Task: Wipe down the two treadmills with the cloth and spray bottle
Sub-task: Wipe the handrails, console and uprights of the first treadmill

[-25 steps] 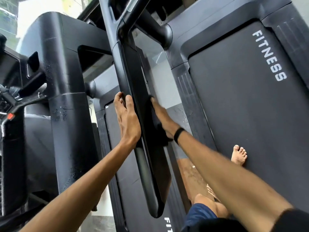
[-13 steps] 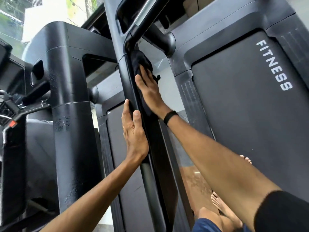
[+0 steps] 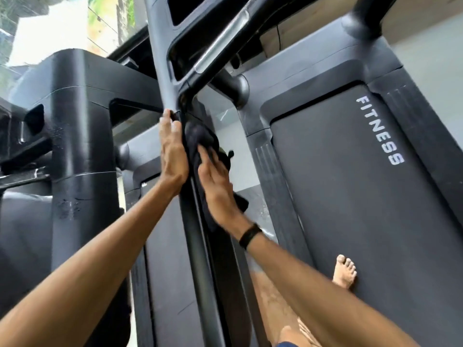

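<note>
1. A black post [image 3: 82, 151] stands at far left.
2. The left hand [image 3: 172, 151] lies flat, fingers straight, against the left side of the upright bar [image 3: 198, 246].
3. The right hand [image 3: 218, 186], fingers straight, presses the dark cloth [image 3: 200, 139] onto that bar's right side.
4. The treadmill belt [image 3: 363, 221] marked FITNESS carries 1 bare foot [image 3: 345, 271].

Daylight from upper-left window (blown out), motion blur, wide-angle distortion

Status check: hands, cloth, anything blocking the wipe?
Left hand flat on upright. Right hand presses dark cloth against it. Spray bottle not in view. Nothing blocking.
</note>
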